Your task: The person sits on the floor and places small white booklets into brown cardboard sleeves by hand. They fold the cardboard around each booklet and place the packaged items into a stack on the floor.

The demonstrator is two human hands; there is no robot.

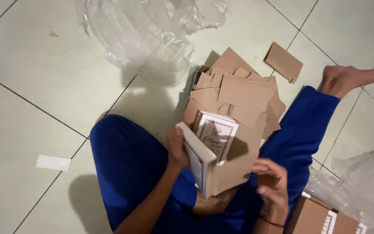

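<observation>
**Book at the mouth of a cardboard sleeve, both hands engaged**

Head view. The person sits on the floor with legs in blue trousers [130,164] spread to either side. The left hand [177,149] is closed around the outer edge of a white book [195,158], which stands on its lower end, spine side towards the camera, its long axis running from the lap up and away. The right hand [271,182] lies on the opposite side, fingers curled loosely against the brown cardboard sleeve [234,162] that wraps the book's far face; how firmly it grips cannot be told. A second book with an ornate bordered cover [216,135] stands just behind the first, inside the same cardboard fold. The left hand is the nearer to the white book and touches it; the right touches only the cardboard.

Beyond the hands, a loose heap of flat cardboard pieces [239,91] lies between the legs, with one separate cardboard piece [283,62] well apart on the tiles. A bare foot [340,80] rests at the upper right.

Surface and room: pale green floor tiles [35,65] with dark joints. Crumpled clear plastic wrap [139,34] lies at the top, more plastic sheeting [364,182] at the lower right beside a wrapped parcel [321,216]. A white paper slip [53,163] lies at the left
</observation>
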